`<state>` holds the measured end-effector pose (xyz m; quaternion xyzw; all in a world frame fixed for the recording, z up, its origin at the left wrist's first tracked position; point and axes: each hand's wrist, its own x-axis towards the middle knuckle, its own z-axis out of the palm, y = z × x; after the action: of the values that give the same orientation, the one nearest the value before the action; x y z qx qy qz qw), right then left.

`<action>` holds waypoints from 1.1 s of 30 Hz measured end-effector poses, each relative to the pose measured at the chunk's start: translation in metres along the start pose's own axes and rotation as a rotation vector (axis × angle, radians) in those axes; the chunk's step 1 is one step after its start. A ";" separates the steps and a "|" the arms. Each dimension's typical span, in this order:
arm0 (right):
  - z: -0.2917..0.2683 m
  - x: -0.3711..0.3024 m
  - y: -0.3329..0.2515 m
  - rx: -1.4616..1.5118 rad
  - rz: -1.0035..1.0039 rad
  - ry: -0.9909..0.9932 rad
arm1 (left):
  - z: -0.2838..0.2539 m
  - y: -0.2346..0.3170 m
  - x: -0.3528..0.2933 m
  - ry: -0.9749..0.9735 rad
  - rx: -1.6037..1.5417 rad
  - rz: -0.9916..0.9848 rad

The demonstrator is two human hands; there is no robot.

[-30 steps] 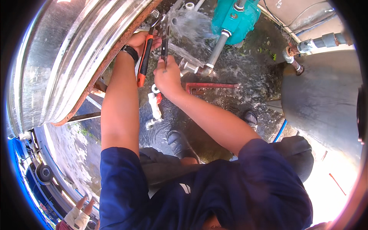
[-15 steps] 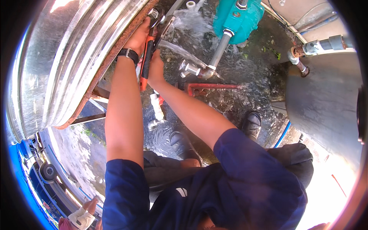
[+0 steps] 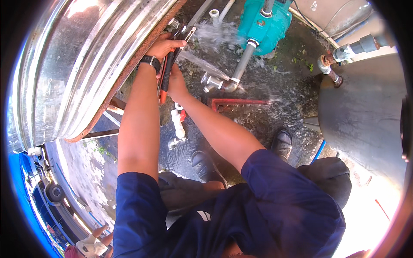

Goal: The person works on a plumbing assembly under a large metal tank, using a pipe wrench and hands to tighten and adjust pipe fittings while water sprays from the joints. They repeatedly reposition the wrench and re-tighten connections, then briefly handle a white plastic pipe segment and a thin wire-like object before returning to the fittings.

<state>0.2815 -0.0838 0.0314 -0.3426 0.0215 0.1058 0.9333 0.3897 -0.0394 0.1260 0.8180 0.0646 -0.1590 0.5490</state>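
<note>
Close to the rusty lower edge of a corrugated metal tank [image 3: 90, 64], both hands are at a pair of large pliers [image 3: 167, 76] with black and orange-red handles. My left hand [image 3: 160, 47], with a black watch at the wrist, closes around the upper part, its thumb lying across the tool. Lower down, my right hand [image 3: 176, 82] grips the handle from the right side; its fingertips are partly hidden. The metal jaw end points up and to the right. Water sprays from beside the tool toward a metal pipe elbow [image 3: 230, 86].
A teal pump [image 3: 262, 28] stands at the far side. On the wet ground lie a red pipe wrench [image 3: 241, 102] and a white pipe piece with a red valve [image 3: 177, 122]. A grey tank [image 3: 361, 107] with pipe fittings [image 3: 331, 71] rises at the right. My sandalled feet are below.
My left hand has shifted slightly down along the pliers, and its thumb now reaches across them. The right hand stays around the handle. Water keeps spraying.
</note>
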 end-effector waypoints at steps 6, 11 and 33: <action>0.003 -0.014 0.009 0.710 0.235 0.023 | 0.012 -0.002 -0.036 0.330 0.893 -0.020; 0.015 -0.030 0.007 0.615 0.188 0.146 | 0.031 -0.019 -0.118 0.340 0.984 -0.089; 0.001 -0.024 -0.222 -0.320 0.811 0.202 | 0.045 0.001 -0.153 0.512 0.948 -0.051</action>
<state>0.3052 -0.2526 0.1765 -0.4553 0.2285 0.4314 0.7446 0.2374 -0.0705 0.1623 0.9869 0.1374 0.0203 0.0821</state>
